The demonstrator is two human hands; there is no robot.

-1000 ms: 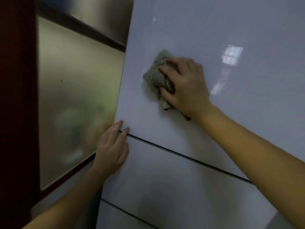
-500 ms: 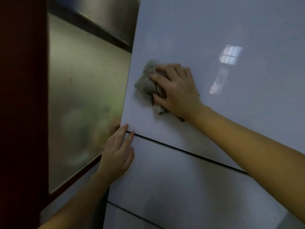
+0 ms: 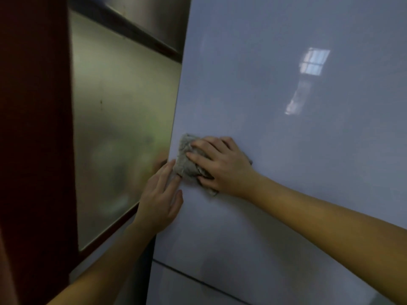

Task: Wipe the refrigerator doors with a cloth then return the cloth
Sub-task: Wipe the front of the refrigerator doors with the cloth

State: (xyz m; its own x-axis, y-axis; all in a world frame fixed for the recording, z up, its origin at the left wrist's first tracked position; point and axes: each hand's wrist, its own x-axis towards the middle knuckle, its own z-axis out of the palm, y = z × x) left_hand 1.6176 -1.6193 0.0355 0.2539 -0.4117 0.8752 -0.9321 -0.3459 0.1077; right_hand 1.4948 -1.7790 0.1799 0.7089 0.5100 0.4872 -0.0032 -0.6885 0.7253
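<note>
A glossy pale blue-grey refrigerator door (image 3: 275, 95) fills the right of the view. My right hand (image 3: 222, 166) presses a bunched grey cloth (image 3: 186, 164) flat against the door, close to its left edge. My left hand (image 3: 161, 199) lies flat on the door just below and left of the cloth, fingers apart, fingertips touching the cloth's lower left corner. The seam between the doors is hidden behind my hands and the cloth. A lower seam (image 3: 198, 280) shows near the bottom.
Left of the refrigerator is a frosted glass panel (image 3: 123, 128) in a dark red frame (image 3: 35, 150). A metal band (image 3: 154, 20) runs above it. A window reflection (image 3: 312, 62) shines on the door's upper right.
My right hand has slid the cloth down and left toward the door's edge until it meets my left hand. The view has shifted, so both hands sit lower on the door.
</note>
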